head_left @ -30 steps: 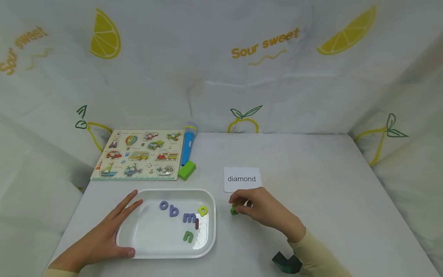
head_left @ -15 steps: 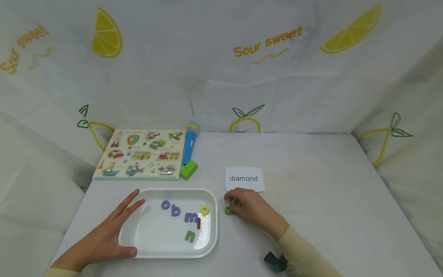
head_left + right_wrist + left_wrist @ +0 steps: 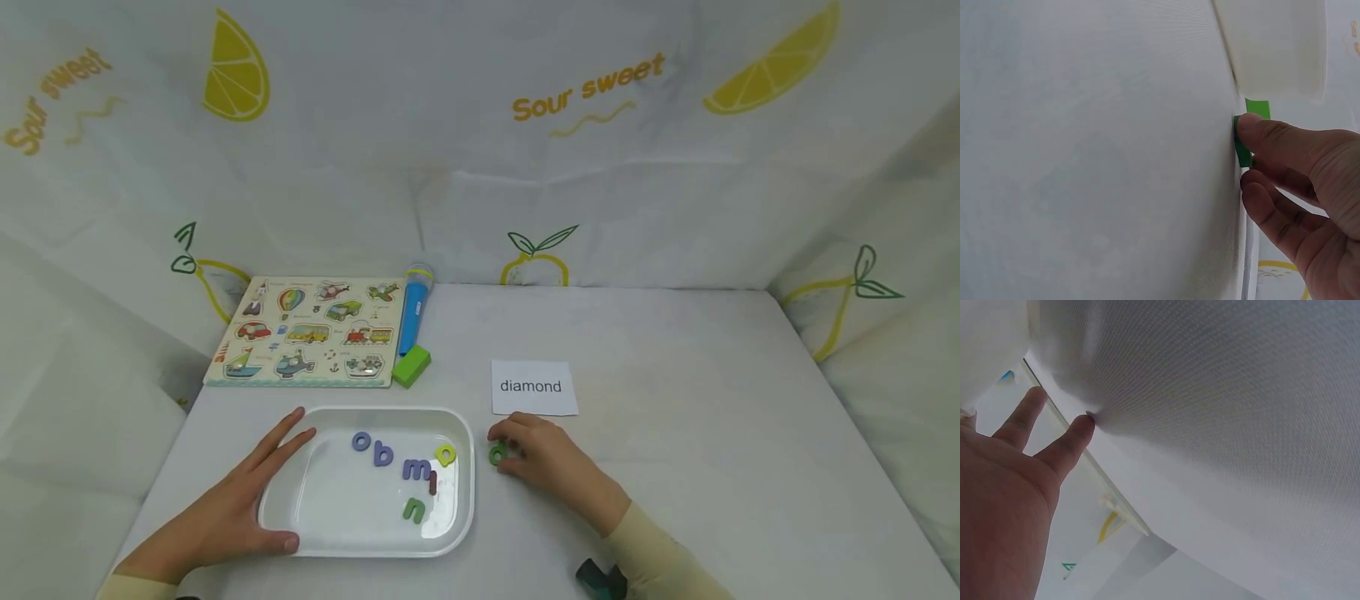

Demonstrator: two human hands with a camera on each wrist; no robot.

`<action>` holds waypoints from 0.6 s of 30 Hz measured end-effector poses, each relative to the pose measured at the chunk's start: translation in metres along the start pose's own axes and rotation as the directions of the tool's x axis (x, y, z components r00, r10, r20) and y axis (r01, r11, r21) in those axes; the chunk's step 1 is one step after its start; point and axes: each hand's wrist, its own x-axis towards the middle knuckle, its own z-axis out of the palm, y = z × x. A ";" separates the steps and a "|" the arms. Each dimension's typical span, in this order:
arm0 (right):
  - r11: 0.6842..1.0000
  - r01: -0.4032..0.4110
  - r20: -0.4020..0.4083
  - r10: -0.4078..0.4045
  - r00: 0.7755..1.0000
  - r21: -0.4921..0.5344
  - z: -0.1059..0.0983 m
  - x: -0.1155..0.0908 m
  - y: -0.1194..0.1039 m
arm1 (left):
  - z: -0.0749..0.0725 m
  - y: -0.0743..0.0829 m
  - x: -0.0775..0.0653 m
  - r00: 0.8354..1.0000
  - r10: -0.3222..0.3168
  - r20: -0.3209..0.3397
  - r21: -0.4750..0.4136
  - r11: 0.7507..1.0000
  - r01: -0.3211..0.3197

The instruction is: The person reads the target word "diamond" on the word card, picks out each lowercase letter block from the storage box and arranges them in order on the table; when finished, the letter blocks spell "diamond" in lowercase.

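My left hand (image 3: 228,500) rests at the left end of a white tray (image 3: 465,512), straight fingers at the far rim, thumb at the near one. Several letters lie in the tray: purple o (image 3: 361,442), b (image 3: 383,454) and m (image 3: 416,470), a yellow letter (image 3: 446,454), a brown l (image 3: 432,483) and a green n (image 3: 414,511). To the right of the tray, my right hand (image 3: 551,462) pinches a green letter d (image 3: 497,453), partly covered by the fingers, down at the tabletop. A white card reading "diamond" (image 3: 534,387) lies just beyond that hand.
At the back left lies a vehicle puzzle board (image 3: 307,333). A blue toy microphone (image 3: 414,310) and a green block (image 3: 412,367) sit along its right side. A dark piece (image 3: 602,579) shows beside the right sleeve. A printed white cloth (image 3: 450,142) hangs behind the table.
My right hand has moved a little left, bringing the green letter nearer the tray and down below the card. The left hand keeps its place at the tray; the view has shifted slightly.
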 end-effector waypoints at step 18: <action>0.988 0.033 -0.052 -0.025 0.998 0.148 -0.015 0.005 -0.014 | -0.001 0.000 0.001 1.000 0.018 -0.006 -0.001 1.000 -0.018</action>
